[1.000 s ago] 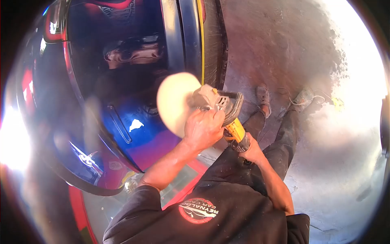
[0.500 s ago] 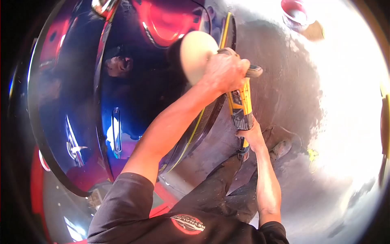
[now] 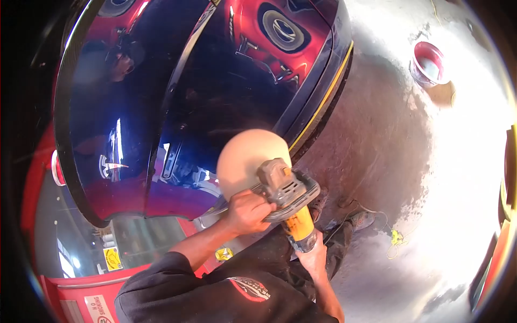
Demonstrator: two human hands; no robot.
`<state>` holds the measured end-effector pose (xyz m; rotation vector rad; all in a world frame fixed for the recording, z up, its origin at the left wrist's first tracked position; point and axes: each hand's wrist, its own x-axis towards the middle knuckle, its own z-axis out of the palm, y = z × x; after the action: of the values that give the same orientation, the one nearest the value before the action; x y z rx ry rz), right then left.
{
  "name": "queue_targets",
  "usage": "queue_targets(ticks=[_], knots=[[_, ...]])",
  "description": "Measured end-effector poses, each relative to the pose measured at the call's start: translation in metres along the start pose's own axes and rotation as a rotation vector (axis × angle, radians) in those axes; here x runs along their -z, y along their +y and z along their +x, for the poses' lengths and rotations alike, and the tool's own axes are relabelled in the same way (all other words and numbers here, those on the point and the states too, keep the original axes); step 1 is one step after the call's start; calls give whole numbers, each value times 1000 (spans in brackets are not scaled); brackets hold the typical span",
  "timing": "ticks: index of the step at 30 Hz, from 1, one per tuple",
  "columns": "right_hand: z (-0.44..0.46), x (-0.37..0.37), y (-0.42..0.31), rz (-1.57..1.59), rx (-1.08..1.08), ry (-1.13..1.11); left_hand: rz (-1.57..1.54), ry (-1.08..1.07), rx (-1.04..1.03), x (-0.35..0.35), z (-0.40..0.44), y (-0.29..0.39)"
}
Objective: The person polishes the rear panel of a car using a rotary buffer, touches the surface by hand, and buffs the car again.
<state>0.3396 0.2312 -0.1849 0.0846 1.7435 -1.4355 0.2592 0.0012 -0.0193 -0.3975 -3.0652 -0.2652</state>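
Note:
A yellow and black polisher (image 3: 298, 223) with a round cream foam pad (image 3: 245, 159) is in both my hands. My left hand (image 3: 249, 211) is wrapped round its dark front loop handle, close behind the pad. Lower down, my right hand (image 3: 314, 253) grips the rear of the yellow body. The pad overlaps the near edge of a glossy dark blue car panel (image 3: 215, 107); whether it touches the paint I cannot tell. Reflections of a red car and a person show in the paint.
A red bucket (image 3: 425, 65) stands on the stained concrete floor (image 3: 371, 140) at right. Yellow tape (image 3: 326, 94) runs along the panel's edge. A thin cord with a yellow piece (image 3: 397, 237) lies by my feet. A no-smoking sign (image 3: 98, 309) shows at lower left.
The polisher has come back towards my body, from the panel's far side edge to its near corner. Both arms are drawn in, and my view has shifted.

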Motion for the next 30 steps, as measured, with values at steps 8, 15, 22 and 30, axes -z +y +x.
queue_targets(ticks=[8,15,22,30], knots=[[24,36,-71,-53,91,60,-2,193,23,21,45,-25],[94,88,-129,-86,148,221,-27,340,-139,7,157,-62],[77,84,-106,-74,95,184,-89,322,-112,-5,131,-47],[40,57,-64,-84,81,32,37,151,17,15,65,-12]])
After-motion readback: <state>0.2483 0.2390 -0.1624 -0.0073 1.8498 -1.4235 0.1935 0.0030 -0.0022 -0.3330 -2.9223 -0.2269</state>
